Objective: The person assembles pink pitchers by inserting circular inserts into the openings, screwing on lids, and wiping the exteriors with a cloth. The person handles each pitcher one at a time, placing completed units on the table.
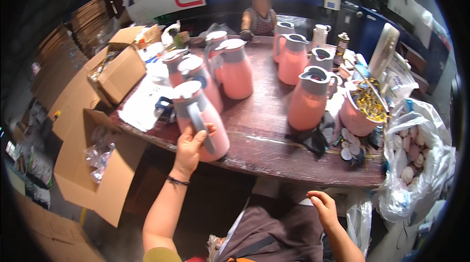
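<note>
At nine o'clock on the table edge [274, 161], left hand [188, 147] fingers wrap the pink jug [200, 117] by its grey handle to steady it; right hand [323, 208] loosely curled, holding nothing.

Dim indoor light, soft blur throughout, glare streak on wet tabletop [264, 140], heavy fisheye bending, black vignette corners.

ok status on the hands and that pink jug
Left hand gripping grey handle of pink jug at table edge. Right hand empty, at lap. More jugs behind.
</note>
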### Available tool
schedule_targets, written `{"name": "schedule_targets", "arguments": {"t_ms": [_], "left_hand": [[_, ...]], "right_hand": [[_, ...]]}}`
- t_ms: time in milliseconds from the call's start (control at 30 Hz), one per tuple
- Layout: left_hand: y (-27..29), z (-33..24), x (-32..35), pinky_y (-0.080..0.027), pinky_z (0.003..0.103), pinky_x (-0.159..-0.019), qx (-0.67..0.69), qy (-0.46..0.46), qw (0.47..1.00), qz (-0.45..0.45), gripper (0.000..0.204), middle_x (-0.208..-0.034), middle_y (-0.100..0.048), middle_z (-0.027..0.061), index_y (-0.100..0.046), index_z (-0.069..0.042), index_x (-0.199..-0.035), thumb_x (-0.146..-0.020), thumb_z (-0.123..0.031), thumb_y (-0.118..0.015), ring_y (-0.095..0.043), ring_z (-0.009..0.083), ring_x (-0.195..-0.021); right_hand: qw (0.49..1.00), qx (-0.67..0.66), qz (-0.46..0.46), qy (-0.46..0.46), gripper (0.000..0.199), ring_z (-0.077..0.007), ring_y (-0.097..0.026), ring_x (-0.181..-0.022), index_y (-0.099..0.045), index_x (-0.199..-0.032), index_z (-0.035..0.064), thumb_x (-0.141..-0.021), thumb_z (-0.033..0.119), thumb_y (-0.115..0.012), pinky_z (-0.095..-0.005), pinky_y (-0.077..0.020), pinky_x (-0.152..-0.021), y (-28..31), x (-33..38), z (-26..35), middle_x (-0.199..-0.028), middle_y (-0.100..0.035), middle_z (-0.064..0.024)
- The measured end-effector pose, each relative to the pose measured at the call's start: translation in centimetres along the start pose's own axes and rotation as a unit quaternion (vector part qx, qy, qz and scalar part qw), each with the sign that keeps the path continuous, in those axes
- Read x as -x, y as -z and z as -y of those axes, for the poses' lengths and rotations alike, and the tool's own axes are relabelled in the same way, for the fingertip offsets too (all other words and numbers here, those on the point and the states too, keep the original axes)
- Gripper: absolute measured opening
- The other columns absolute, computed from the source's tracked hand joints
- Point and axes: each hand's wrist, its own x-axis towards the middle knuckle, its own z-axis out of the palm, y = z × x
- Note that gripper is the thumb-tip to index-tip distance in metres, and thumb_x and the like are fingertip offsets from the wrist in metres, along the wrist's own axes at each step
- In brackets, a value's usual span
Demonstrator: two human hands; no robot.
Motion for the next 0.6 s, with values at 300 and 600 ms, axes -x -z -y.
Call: {"name": "schedule_targets", "arguments": {"t_ms": [300,600], "left_hand": [[6.1,4.4,-5.2,-0.046,0.026,-0.089,-0.202,-0.031,0.978,-0.049,0.023,-0.105,-0.067,0.0045,-0.061,0.0,-0.115,-0.094,-0.009,-0.06,-0.061,0.0115,-0.098],[-0.3,2.6,-0.6,-0.034,0.02,-0.055,0.006,-0.051,0.998,-0.035,0.025,-0.071,-0.043,-0.0053,-0.053,-0.003,-0.107,-0.1,-0.028,-0.053,-0.039,0.0035,-0.06]], "right_hand": [[0.944,0.197,-0.05,0.26,0.032,-0.0134,-0.06,-0.088,-0.058,-0.12,0.0028,-0.089,0.008,-0.062,-0.0268,-0.0492,-0.078,-2.5,-12.6,9.9,-0.104,-0.061,-0.0074],[0.939,0.205,-0.072,0.267,0.018,-0.0193,-0.063,-0.085,-0.065,-0.104,0.0032,-0.088,0.013,-0.065,-0.0307,-0.05,-0.079,-2.2,-13.5,8.4,-0.095,-0.065,-0.0091]]}}
